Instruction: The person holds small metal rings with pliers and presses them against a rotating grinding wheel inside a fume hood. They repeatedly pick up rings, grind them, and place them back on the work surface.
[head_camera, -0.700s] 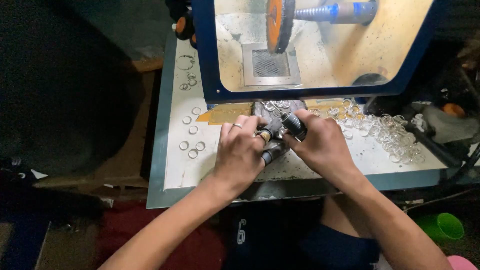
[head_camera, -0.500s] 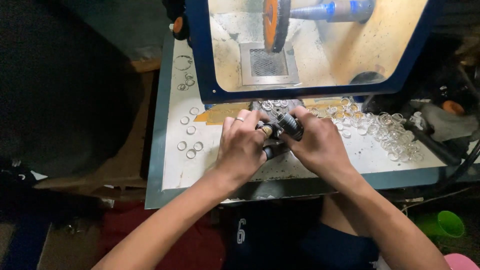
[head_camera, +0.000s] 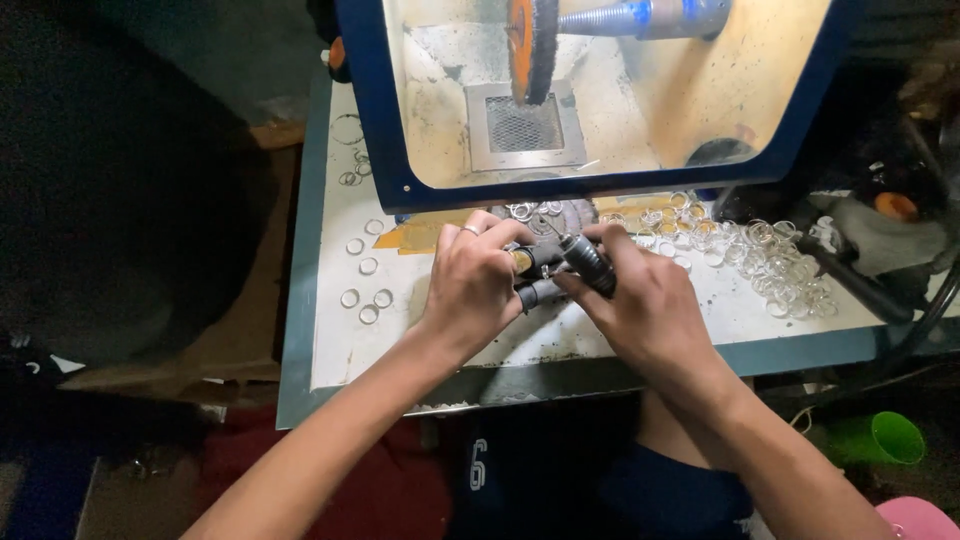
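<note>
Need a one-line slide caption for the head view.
Both hands grip finger guards beside rings under a buffing wheel.

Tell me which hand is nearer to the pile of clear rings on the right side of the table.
Right. The right hand lies just left of the pile of clear rings; the left hand sits farther left, beyond the right hand.

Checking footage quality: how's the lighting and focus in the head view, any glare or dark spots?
Head view: the booth with the wheel is brightly lit and near washed out; the left side and floor fall into deep shadow. The left hand and right hand are evenly lit; the rings glint and blur together.
</note>
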